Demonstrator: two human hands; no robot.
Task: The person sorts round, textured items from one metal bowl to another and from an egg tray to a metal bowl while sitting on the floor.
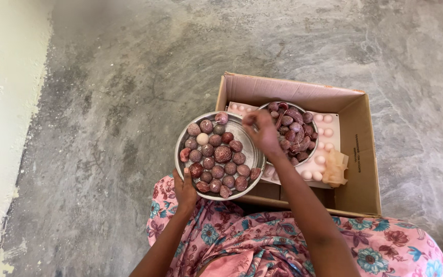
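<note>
Fingers (252, 120) pinched over nut plate (242, 134), cardboard box (357, 149) behind

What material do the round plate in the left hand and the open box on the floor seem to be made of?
The round plate looks like metal, probably steel: silver-grey, with a thin raised rim and a dull shine. The left hand holds its near edge. The open box looks like plain brown cardboard: matte, with folded flaps and visible creases. The floor under it seems bare grey cement, rough and mottled.
</note>
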